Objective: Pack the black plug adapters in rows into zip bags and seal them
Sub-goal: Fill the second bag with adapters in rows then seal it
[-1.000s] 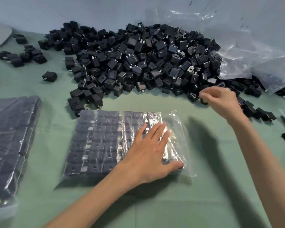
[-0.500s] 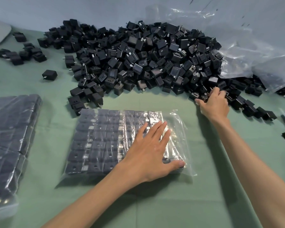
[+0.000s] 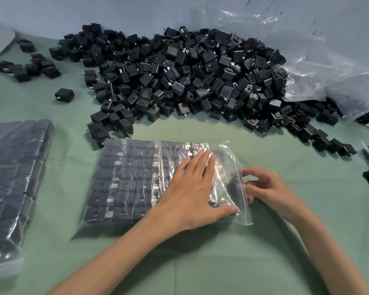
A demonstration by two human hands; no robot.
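The right grip [image 3: 264, 188], which was reaching into the far pile [image 3: 190, 77] of loose black plug adapters a moment ago, is now working at the open right-hand mouth of the zip bag [image 3: 136, 177]. Its fingers are curling around what looks like a dark adapter [image 3: 246, 182], though motion blur is making the hold hard to read. The left grip [image 3: 192, 188] is keeping its place, released and lying flat with fingers spread, pressing down on the right part of the packed rows through the plastic.

The bag is lying in the middle of the green surface [image 3: 200, 262], near the person, with rows of adapters filling it from the left edge almost to the mouth. That is leaving only slack clear plastic on the right, so this piece is probably going into the last row. Judging by that, filling is nearing its end and the seal is not yet being closed. Another filled bag [image 3: 15, 177] is sitting at the left edge.
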